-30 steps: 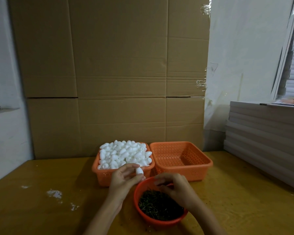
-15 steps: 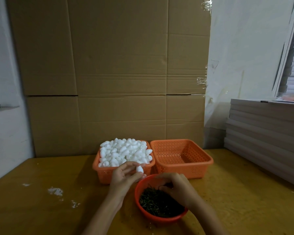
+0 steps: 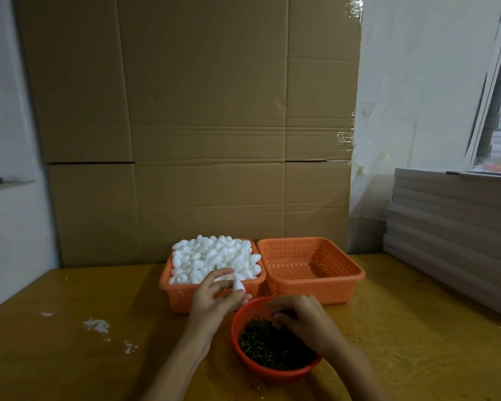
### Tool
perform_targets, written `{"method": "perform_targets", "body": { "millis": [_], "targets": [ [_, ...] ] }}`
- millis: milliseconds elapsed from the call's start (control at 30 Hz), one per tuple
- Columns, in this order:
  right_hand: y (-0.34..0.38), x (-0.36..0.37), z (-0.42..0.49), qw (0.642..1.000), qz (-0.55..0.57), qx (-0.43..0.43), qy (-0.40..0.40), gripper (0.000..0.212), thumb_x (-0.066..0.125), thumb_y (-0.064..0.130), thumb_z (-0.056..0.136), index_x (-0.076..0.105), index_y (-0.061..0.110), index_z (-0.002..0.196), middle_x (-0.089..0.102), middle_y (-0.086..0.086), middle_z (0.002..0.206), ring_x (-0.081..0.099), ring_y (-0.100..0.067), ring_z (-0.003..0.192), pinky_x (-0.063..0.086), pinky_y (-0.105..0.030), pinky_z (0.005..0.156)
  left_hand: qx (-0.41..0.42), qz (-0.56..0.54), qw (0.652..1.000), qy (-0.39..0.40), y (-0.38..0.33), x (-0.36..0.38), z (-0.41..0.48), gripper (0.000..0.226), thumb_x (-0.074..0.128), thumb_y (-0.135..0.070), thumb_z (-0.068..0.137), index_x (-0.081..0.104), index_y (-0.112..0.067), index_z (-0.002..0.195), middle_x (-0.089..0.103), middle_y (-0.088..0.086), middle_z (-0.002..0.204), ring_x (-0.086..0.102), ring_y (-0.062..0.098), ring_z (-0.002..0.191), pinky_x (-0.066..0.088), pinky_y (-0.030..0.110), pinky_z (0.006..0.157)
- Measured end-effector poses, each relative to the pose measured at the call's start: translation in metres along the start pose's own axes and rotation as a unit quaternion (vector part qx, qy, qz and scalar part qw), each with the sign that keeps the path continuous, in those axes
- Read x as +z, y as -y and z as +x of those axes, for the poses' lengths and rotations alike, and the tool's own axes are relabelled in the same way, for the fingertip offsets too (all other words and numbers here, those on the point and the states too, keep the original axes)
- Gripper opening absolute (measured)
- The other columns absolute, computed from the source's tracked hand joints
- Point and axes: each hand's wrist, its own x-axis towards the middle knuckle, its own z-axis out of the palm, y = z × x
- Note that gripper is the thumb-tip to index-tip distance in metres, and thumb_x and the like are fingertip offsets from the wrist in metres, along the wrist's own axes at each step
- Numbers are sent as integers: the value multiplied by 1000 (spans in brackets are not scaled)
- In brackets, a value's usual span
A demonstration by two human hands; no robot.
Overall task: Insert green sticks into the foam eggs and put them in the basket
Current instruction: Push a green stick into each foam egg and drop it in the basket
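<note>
Now: one egg held ready, one stick being picked.
The left hand (image 3: 214,299) pinches a foam egg (image 3: 239,285) between thumb and fingertips, just over the near rim of the full basket (image 3: 180,299). The right hand (image 3: 301,319) curls its fingers into the green sticks (image 3: 266,345) in the red bowl (image 3: 275,371) by the table's (image 3: 70,357) near edge. In this dim view I cannot tell whether it has one yet. Best, I judge, to lift a single stick by one end and push it straight into the egg — then on to the empty basket (image 3: 315,290) toward the far edge.
</note>
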Motion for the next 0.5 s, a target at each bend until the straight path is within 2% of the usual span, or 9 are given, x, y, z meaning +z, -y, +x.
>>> {"method": "perform_targets", "body": {
  "millis": [67, 167, 267, 400, 500],
  "targets": [
    [-1, 1, 0, 1000, -2, 4, -4, 32, 67, 11, 99, 75, 32, 122, 75, 20, 93, 70, 5, 87, 56, -14, 81, -1, -5, 1000, 0, 1, 2, -1, 53, 88, -5, 84, 69, -25, 129, 79, 10, 115, 80, 37, 99, 66, 35, 82],
    [-3, 3, -2, 1000, 5, 8, -23, 32, 67, 15, 101, 71, 27, 130, 72, 21, 92, 72, 6, 81, 57, -12, 76, -14, -8, 1000, -5, 1, 2, -1, 41, 85, -3, 86, 72, -12, 124, 76, 13, 121, 80, 36, 100, 67, 36, 81],
    [-2, 2, -3, 999, 14, 11, -44, 31, 67, 21, 101, 68, 26, 131, 71, 21, 89, 72, 5, 74, 58, -13, 70, -22, 0, 1000, 3, 2, 2, -3, 36, 84, -2, 87, 73, -8, 121, 75, 13, 124, 80, 34, 102, 67, 38, 84],
    [-1, 0, -2, 999, -12, 11, -50, 8, 65, 31, 102, 72, 29, 100, 70, 20, 79, 71, 2, 72, 60, -21, 69, -22, -2, 1000, 10, 1, 4, -4, 35, 82, -2, 90, 72, -8, 123, 74, 11, 125, 80, 33, 102, 67, 35, 82],
    [-1, 1, -2, 999, -25, 16, -42, 14, 66, 34, 101, 66, 34, 87, 70, 16, 73, 70, 0, 70, 58, -18, 67, -16, -16, 1000, 15, 0, 5, -4, 40, 82, -4, 89, 71, -11, 127, 76, 12, 123, 79, 36, 102, 67, 37, 82]
  ]
}}
